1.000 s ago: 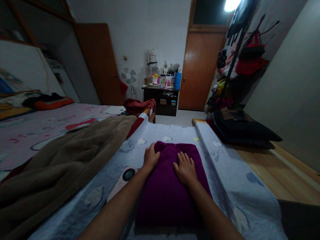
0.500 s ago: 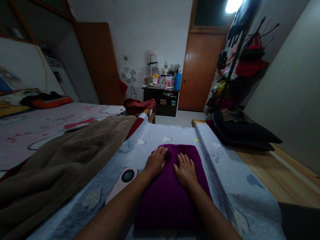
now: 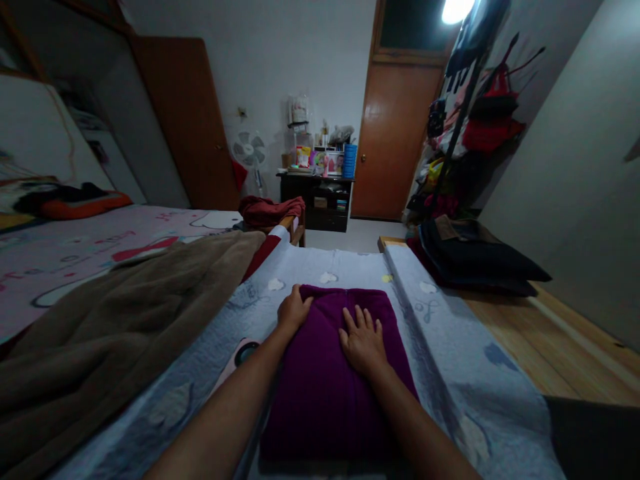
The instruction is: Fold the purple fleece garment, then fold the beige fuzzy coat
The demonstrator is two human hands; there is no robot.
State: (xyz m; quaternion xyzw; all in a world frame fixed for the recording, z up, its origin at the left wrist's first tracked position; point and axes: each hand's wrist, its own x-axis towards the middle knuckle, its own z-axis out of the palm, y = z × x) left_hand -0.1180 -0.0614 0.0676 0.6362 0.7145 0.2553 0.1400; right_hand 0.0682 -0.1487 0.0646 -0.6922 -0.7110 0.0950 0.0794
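Observation:
A purple folded garment (image 3: 320,400) with a seam down its middle lies on the pale blue patterned sheet in front of me. My left hand (image 3: 294,311) pinches its far left corner, thumb on top and fingers over the outer edge. Flat on the cloth, just right of the seam, rests my right hand (image 3: 365,340) with its fingers spread. Beside my left forearm lies a pink flat object (image 3: 233,365) with a dark round part, which looks like a phone; the forearm hides some of it.
A brown fleece blanket (image 3: 145,320) spreads over the left side, near a pink printed bed sheet (image 3: 75,250). Dark folded clothes (image 3: 480,257) are stacked on the wooden boards (image 3: 520,333) at right. A reddish cloth (image 3: 273,212) hangs over a wooden frame ahead.
My left hand has moved left, from the top of the purple garment to its far left corner, which now lies flatter. My right hand stays resting on the cloth. The view has shifted slightly.

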